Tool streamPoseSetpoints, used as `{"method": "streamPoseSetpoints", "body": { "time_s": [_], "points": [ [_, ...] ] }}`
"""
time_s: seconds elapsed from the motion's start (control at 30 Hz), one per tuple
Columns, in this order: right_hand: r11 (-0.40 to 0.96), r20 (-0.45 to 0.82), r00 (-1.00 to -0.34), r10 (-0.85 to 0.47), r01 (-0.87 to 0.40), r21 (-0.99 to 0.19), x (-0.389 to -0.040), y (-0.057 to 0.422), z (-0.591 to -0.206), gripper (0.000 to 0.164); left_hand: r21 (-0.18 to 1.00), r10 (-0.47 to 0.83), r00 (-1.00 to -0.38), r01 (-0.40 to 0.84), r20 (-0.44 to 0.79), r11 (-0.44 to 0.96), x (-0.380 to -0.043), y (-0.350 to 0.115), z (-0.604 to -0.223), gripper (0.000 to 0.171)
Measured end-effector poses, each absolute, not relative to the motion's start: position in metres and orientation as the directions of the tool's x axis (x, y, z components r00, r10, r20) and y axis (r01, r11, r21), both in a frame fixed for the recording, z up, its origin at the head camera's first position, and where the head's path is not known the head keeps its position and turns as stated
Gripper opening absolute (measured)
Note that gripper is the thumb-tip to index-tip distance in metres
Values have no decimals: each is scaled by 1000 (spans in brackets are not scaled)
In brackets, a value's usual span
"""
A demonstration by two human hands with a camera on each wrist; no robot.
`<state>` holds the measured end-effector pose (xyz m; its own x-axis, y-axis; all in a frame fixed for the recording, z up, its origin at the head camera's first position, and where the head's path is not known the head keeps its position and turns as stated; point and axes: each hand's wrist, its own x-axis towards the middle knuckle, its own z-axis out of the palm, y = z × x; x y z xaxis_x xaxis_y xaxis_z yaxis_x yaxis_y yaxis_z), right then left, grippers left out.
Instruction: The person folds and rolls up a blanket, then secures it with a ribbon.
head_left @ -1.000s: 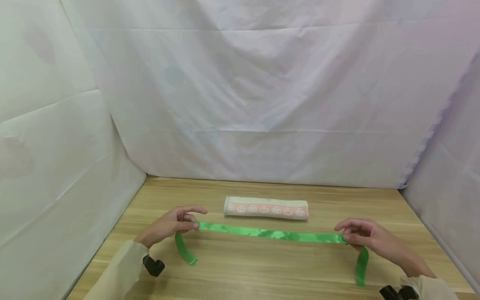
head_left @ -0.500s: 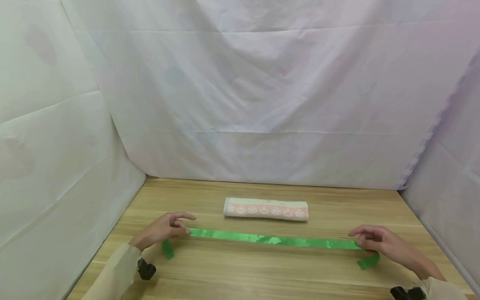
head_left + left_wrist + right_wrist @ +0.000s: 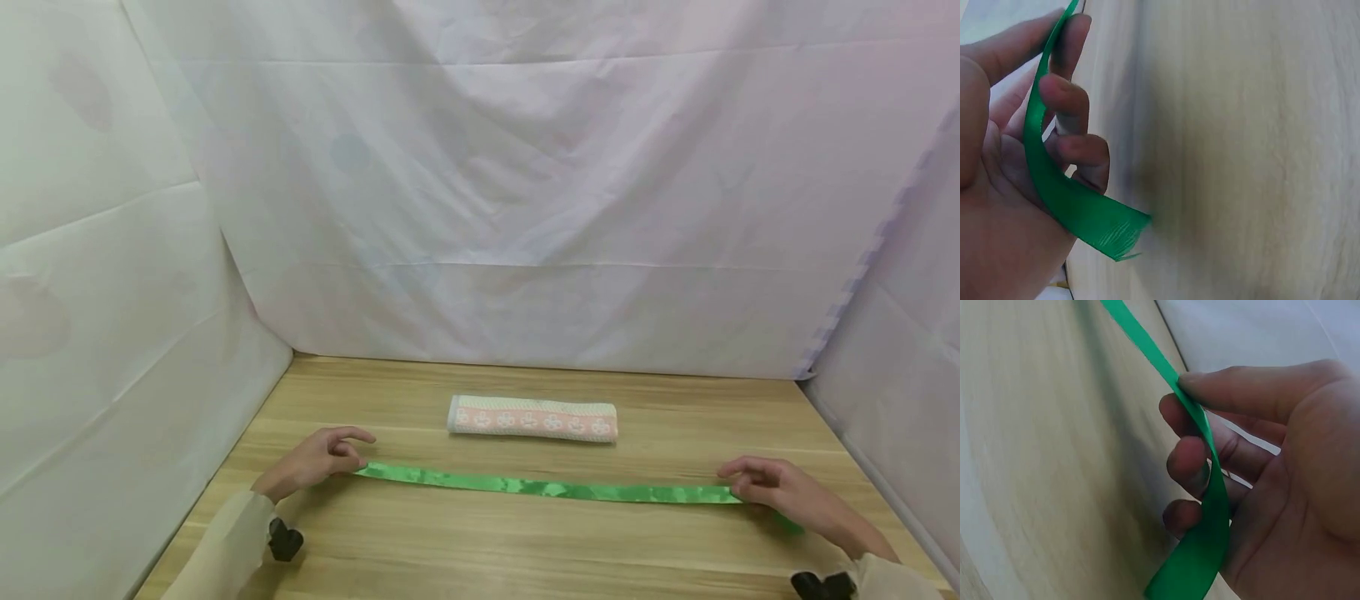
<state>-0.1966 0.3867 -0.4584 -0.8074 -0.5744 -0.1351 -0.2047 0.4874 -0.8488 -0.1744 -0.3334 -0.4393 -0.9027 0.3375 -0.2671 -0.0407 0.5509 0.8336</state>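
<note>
A shiny green ribbon point(image 3: 551, 487) stretches sideways between both hands, close over the wooden table, sagging slightly along its length. Near its left end the left hand point(image 3: 313, 460) pinches it between thumb and a finger. In the left wrist view the ribbon's frayed tail point(image 3: 1094, 219) curves down past the palm. The right hand point(image 3: 783, 497) pinches the other end the same way, and its loose tail point(image 3: 1194, 565) hangs beside the curled lower fingers in the right wrist view. Behind the ribbon lies a rolled towel point(image 3: 532, 418), cream and pink with white flower shapes.
The wooden table point(image 3: 480, 558) has pale grain. White cloth point(image 3: 525, 183) hangs behind it, with more cloth walls at the left and right sides. Black wrist cameras point(image 3: 285, 540) sit at both cuffs.
Both hands have moved apart, lower and nearer the body, so a longer stretch of ribbon spans between them and the loose tails show less. The towel has stayed put.
</note>
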Motion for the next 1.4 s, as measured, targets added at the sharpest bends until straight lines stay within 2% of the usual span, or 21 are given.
{"method": "streamPoseSetpoints", "body": {
  "time_s": [0.13,0.37,0.47,0.7,0.93,1.17,1.3,1.4],
  "points": [
    [548,-117,-838,-533,-236,-803,-196,388,-462,26,819,287,-922,-54,-261,571,-174,-336,-443,43],
    [670,-211,-873,-440,-163,-724,-195,387,-465,30,785,255,-930,-53,-263,617,-170,-335,-451,45],
    [689,-213,-880,-425,-161,-707,-195,387,-465,30,776,235,-934,-66,-269,627,-169,-335,-453,45],
    [686,-159,-876,-455,-230,-690,-195,384,-465,24,772,234,-936,-58,-262,633,-173,-335,-451,43],
    [689,-71,-883,-464,-309,-656,-193,378,-465,17,758,212,-953,-26,-215,652,-172,-335,-449,33],
    [763,-76,-917,-392,-278,-584,-192,371,-461,16,721,169,-973,2,-160,693,-172,-331,-447,24],
    [805,-15,-936,-352,-294,-515,-194,363,-461,19,696,153,-981,25,-122,718,-172,-323,-444,24],
    [814,29,-936,-352,-321,-483,-196,353,-458,21,688,156,-984,51,-91,724,-173,-313,-440,29]
  ]
}}
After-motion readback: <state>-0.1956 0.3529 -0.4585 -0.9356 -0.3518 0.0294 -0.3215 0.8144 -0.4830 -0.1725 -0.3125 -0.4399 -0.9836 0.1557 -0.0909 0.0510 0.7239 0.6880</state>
